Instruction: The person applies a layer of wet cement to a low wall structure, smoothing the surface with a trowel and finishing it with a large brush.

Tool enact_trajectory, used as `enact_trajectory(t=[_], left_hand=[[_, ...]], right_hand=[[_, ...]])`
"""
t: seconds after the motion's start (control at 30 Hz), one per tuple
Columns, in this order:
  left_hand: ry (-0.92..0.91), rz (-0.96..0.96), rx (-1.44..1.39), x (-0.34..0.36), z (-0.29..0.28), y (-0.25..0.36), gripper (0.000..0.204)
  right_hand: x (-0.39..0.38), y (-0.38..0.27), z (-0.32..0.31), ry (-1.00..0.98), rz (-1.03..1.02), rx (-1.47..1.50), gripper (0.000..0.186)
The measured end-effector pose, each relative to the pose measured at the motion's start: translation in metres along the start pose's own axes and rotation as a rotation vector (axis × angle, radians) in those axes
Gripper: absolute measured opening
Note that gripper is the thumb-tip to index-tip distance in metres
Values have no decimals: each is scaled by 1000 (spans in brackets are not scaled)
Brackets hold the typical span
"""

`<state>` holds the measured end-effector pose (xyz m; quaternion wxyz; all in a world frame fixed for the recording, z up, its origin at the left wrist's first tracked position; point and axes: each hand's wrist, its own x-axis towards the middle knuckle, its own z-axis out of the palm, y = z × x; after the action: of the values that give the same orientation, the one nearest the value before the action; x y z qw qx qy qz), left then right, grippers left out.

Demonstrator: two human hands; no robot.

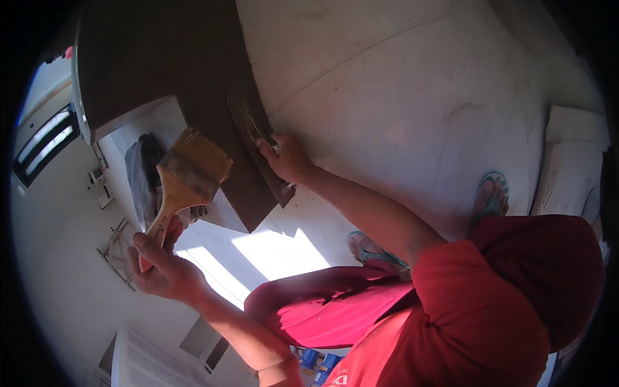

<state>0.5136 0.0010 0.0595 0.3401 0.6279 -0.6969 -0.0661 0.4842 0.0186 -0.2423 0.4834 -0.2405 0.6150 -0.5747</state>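
Note:
A wide paintbrush (190,169) with tan bristles and a wooden handle is tilted up and to the right, away from the panel's surface. My left hand (164,271) is closed round its handle. Over at the edge of a large dark brown panel (167,45), the fingers of my right hand (288,159) are bent closed. They grip at a long narrow brown strip (248,138) with thin shiny lines, lying along that edge. Whether this is a flat tool or part of the panel I cannot tell, since my fingers cover where they hold it.
A pale floor (419,97) with dust and a curved crack spreads to the right. Bright sunlight (280,251) falls near my sandalled feet (492,193). A dark grey bundle (143,177) sits behind the brush. Blue containers (319,361) stand below, and a pale slab (570,161) lies at far right.

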Motion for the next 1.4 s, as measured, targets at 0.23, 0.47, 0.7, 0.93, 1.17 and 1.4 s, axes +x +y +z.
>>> enact_trajectory(t=[0.23,0.47,0.7,0.93,1.17,1.4], left_hand=[[-32,4,5,-7,3,-1,42],[-18,32,2,0,6,6,41],[-42,0,-44,-3,1,1,39],[-101,4,-73,1,5,1,35],[-73,-34,-31,-2,-13,-11,37],[-94,-9,-50,2,-1,-4,36]], right_hand=[[30,-37,-15,-152,433,214,54],[-7,10,10,52,-11,-53,54],[13,-8,2,-46,135,46,53],[42,-5,11,236,-75,-194,50],[121,-67,-16,-43,277,207,56],[100,-31,-12,-10,75,95,59]])
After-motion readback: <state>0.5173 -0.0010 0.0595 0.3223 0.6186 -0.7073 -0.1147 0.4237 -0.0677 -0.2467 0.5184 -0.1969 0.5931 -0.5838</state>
